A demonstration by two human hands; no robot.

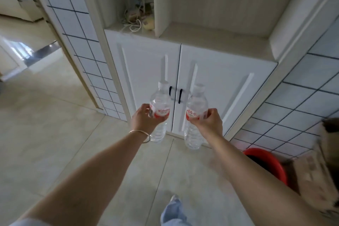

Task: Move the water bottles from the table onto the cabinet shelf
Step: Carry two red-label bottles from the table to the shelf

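I hold two clear water bottles with red-and-white labels and white caps, upright in front of a white cabinet. My left hand [144, 121] grips the left water bottle [160, 101] around its label. My right hand [208, 124] grips the right water bottle [197, 102] the same way. Both bottles hang in the air before the closed cabinet doors [146, 71], well below the open cabinet shelf [211, 42]. The right, wider shelf bay holds nothing that I can see. The table is out of view.
The narrow left shelf bay holds tangled cables and small items [139, 18]. A red bucket [266, 163] and a cardboard box [311, 174] stand on the floor at the right by the tiled wall. A doorway opens at the left.
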